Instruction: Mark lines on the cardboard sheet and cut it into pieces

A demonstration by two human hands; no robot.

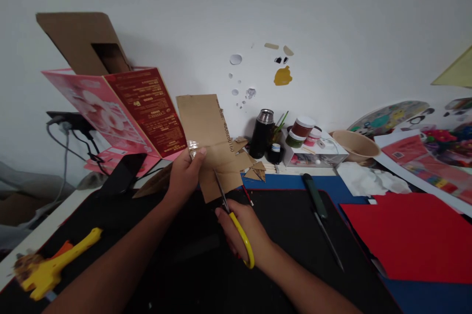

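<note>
A flat piece of brown cardboard [204, 127] is held upright above the black mat by my left hand [184, 174], thumb on its front face at the left edge. Printed characters run down its right side, and a strip of shiny tape shows near my thumb. My right hand [245, 228] grips yellow-handled scissors [243, 240] by the loops. Their blades point up and lie against the lower part of the cardboard, apparently at a cut line. How far the blades are parted is hard to make out.
A pink and red box [147, 112] stands at the left, with a black phone [123, 174] before it. A green-handled knife [317, 201] lies on the mat [287, 245]. Red paper [413, 235] lies to the right. A black thermos [261, 134] and cardboard scraps [256, 171] are behind.
</note>
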